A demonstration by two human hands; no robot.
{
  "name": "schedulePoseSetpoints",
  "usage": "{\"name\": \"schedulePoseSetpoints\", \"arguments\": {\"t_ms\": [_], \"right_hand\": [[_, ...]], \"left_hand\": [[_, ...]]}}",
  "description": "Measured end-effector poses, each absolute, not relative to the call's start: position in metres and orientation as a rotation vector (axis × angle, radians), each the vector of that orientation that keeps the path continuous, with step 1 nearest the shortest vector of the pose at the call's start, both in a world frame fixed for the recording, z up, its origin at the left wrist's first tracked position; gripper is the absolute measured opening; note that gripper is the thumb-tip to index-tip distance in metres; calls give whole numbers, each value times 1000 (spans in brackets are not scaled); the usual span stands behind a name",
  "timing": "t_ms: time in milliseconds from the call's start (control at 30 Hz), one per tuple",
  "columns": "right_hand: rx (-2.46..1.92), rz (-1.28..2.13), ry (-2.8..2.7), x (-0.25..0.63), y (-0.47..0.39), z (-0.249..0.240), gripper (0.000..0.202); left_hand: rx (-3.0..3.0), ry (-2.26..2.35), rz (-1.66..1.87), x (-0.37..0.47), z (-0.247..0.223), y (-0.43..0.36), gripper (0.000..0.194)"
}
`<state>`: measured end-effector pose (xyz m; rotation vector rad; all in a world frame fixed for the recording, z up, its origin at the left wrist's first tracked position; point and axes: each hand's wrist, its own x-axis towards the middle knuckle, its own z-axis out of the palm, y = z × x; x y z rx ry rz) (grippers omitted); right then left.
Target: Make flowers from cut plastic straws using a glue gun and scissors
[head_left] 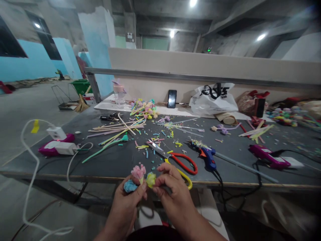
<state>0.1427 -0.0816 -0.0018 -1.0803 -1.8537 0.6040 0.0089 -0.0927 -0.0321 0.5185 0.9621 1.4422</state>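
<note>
My left hand [129, 197] is closed around a small bunch of craft flowers just in front of the table edge. A pink flower [138, 171] stands up from it, and a blue flower [129, 186] leans out on the left. Between both hands sits a yellow flower [150, 179], pinched by the fingertips of my right hand [173, 187]. Its stem and those of the other flowers are hidden by the fingers. Beyond my right hand lie scissors [163, 152] with one red and one yellow handle, their blades apart. A blue glue gun [209, 159] rests further right.
Pipe-cleaner-like stems [117, 128] and colourful clippings [156, 135] lie across the dark table [75, 170]. A flower pile [145, 108], phone [172, 99], clear bottle [119, 95] and white bag [213, 100] line the back. Purple power strips [55, 147] and cables lie at both sides.
</note>
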Motion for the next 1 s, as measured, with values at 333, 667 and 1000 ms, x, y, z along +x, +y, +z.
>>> {"name": "schedulePoseSetpoints", "arguments": {"t_ms": [333, 667, 1000], "right_hand": [[-1085, 832, -1732, 142, -80, 0, 10], [-1032, 1303, -1532, 141, -85, -7, 40], [-1020, 1450, -1433, 139, -82, 5, 20]], "left_hand": [[599, 951, 1412, 7, -41, -95, 23], [716, 1078, 1513, -1, -45, -97, 16], [698, 1036, 1484, -1, -47, -99, 19]]}}
